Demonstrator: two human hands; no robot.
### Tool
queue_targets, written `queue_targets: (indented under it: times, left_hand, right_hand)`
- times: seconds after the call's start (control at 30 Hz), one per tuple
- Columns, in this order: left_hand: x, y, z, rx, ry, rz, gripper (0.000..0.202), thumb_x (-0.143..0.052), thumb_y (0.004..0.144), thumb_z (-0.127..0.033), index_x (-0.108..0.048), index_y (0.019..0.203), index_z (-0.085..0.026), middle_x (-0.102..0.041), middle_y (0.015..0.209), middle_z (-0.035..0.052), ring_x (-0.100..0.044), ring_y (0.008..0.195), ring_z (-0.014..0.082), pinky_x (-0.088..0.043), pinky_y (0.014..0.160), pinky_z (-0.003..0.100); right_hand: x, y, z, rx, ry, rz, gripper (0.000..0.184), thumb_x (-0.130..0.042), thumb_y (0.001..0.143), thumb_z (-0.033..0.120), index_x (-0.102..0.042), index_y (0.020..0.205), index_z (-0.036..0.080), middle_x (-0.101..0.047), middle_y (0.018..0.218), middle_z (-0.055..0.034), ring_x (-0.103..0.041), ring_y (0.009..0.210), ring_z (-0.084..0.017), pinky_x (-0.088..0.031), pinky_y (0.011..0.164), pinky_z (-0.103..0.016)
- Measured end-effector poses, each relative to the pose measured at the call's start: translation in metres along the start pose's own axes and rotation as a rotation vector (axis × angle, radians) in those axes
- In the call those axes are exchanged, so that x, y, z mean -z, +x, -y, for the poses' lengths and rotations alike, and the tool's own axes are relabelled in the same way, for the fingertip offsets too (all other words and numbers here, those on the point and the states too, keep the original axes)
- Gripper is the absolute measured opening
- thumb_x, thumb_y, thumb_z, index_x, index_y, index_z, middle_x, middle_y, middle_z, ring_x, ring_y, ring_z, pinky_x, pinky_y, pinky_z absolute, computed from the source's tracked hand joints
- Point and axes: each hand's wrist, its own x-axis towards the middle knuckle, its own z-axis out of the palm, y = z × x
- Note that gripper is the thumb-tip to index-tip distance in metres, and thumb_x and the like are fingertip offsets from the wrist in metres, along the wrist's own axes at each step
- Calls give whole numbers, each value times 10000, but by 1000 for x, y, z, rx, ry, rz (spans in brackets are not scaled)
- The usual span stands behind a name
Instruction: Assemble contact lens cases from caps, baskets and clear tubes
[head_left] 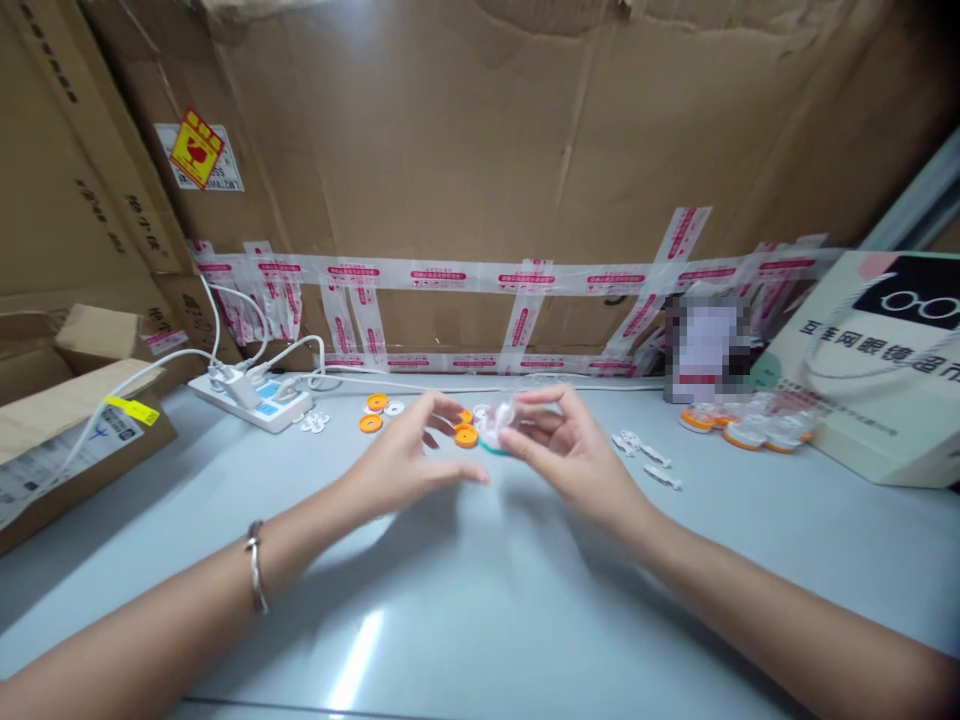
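Between the thumb and fingers of my right hand (566,440) is a small white part with a teal round base (493,443), blurred by motion. My left hand (412,450) sits to its left, thumb and fingers spread apart, holding nothing. Orange round caps (466,435) lie on the table just behind and between my hands. More orange caps (370,424) and white discs (394,408) rest beyond my left hand. Several small white plastic pieces (657,456) are scattered right of my right hand.
A white power strip (251,400) with plugs and cables stands at the back left, beside an opened cardboard box (82,440). Assembled orange-based pieces with clear tops (750,425) sit near a pale paper bag (870,380). A large taped carton (480,180) walls off the back.
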Motion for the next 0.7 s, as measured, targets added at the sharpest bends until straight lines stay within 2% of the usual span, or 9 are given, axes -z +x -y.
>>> queue_targets:
  times: [0.07,0.13,0.17,0.23,0.3,0.37,0.5,0.6,0.7]
  left_hand:
    - [33,11,10,27,308,-26,384,-606,738,-448,-521,1001,-181,-584,1060,83,-550,959,213,-435,792,313]
    - [70,20,26,63,713,46,304,-518,802,-393,-568,996,-164,-597,1068,92,-548,988,221,-411,840,307]
    - [87,23,36,163,900,105,256,-484,813,-344,-593,961,-165,-614,1047,86,-560,974,219,-414,824,291]
    - [115,26,53,270,987,138,196,-517,751,-242,-637,873,-146,-656,938,99,-599,870,241,-429,734,286]
    - [130,26,67,331,1027,153,173,-504,712,-184,-657,791,-164,-679,838,73,-615,773,223,-422,659,262]
    - [132,27,76,365,1041,171,174,-495,690,-163,-665,728,-173,-688,763,56,-617,708,204,-407,598,240]
    - [121,27,88,364,1035,203,154,-511,630,-120,-653,608,-176,-675,634,38,-607,624,182,-386,546,220]
    - [118,27,93,338,1024,182,165,-506,574,-66,-630,547,-171,-664,598,38,-604,619,183,-383,540,217]
    - [118,28,89,278,992,131,165,-492,602,-78,-626,572,-168,-658,609,42,-594,612,183,-392,551,224]
  right_hand:
    - [17,14,7,34,-27,-122,379,-721,642,323,-442,888,248,-633,874,1,-630,869,-161,-507,840,-377]
    - [39,29,13,64,-41,-235,409,-731,625,320,-444,910,257,-627,870,12,-632,851,-154,-518,824,-358]
    - [52,36,16,65,-46,-294,419,-731,621,313,-443,921,264,-623,862,20,-635,831,-149,-529,802,-347]
    - [77,47,18,47,-73,-384,446,-721,626,264,-445,975,281,-610,836,34,-634,808,-130,-534,784,-304]
    - [100,55,17,-30,-149,-435,387,-690,647,209,-485,970,275,-593,808,37,-624,782,-106,-532,761,-239]
    - [119,60,12,-87,-177,-465,309,-656,656,164,-523,922,250,-566,739,34,-608,725,-101,-540,709,-215]
    - [143,65,0,-164,-238,-514,255,-623,644,128,-530,859,228,-575,726,16,-598,673,-108,-551,655,-215]
    - [157,65,0,-184,-331,-544,263,-609,657,146,-503,883,230,-583,763,1,-610,687,-115,-550,669,-227]
    - [172,60,7,-208,-498,-520,287,-633,671,212,-498,924,228,-595,847,-35,-615,715,-134,-533,645,-233]
